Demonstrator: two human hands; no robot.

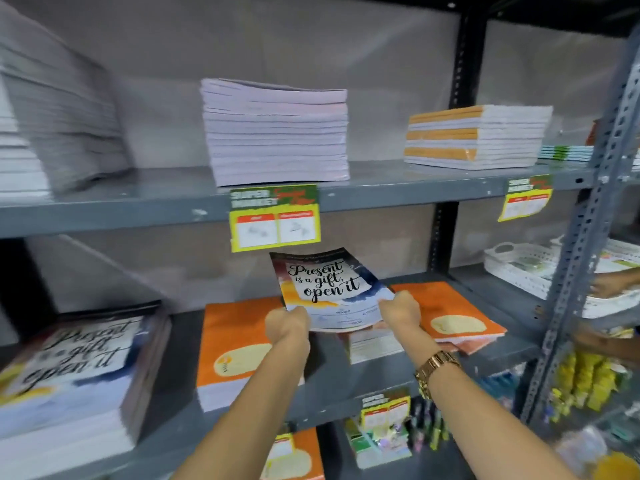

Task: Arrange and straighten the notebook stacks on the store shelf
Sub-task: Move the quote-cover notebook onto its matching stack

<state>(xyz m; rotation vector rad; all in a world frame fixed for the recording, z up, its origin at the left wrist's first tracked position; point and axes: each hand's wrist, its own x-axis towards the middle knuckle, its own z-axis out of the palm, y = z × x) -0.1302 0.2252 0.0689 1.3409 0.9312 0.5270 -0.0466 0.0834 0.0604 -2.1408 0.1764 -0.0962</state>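
Observation:
Both my hands hold one notebook (329, 285) with the words "Present is a gift, open it" on its cover, tilted up above the middle shelf (346, 379). My left hand (287, 325) grips its lower left corner and my right hand (400, 311) grips its lower right edge. Under it lie an orange stack (235, 348) on the left and a lower, skewed orange stack (457, 317) on the right. A tall stack with the same "Present" cover (76, 375) stands at the far left of this shelf.
The upper shelf (138, 206) carries a leaning white stack (59, 126), a pinkish stack (277, 133) and an orange-and-white stack (474, 136). Price tags (275, 218) hang from its edge. A white basket (519, 268) and another person's hand (609, 284) are at the right, past the steel upright (588, 216).

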